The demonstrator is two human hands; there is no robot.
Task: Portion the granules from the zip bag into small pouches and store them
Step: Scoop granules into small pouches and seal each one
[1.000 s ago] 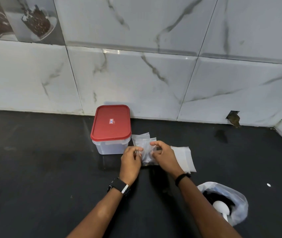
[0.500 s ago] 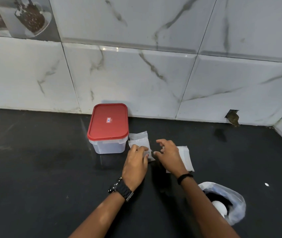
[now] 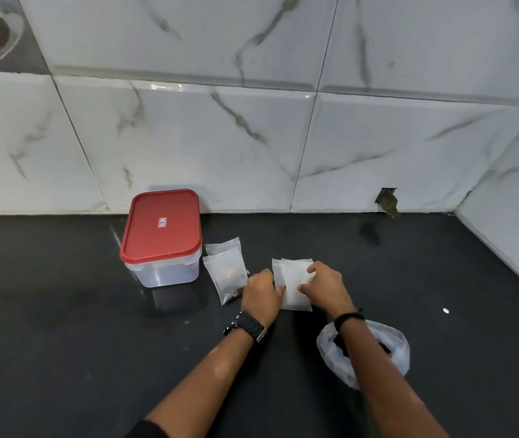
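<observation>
A stack of empty clear small pouches [image 3: 293, 281] lies flat on the black counter. My left hand [image 3: 261, 294] grips its left edge and my right hand [image 3: 323, 284] pinches its right side. To the left lie two small pouches [image 3: 225, 270] on the counter, the nearer one with a little dark and yellowish content. A clear zip bag [image 3: 391, 352] holding dark granules sits at the lower right, partly hidden by my right forearm.
A clear plastic box with a red lid [image 3: 161, 235] stands shut against the marble-tiled wall, left of the pouches. The black counter [image 3: 62, 311] meets a side wall at the far right. A small white speck [image 3: 445, 310] lies on the counter.
Both hands let go of the filled pouch, which now lies beside the box, and moved right onto the stack of empty pouches.
</observation>
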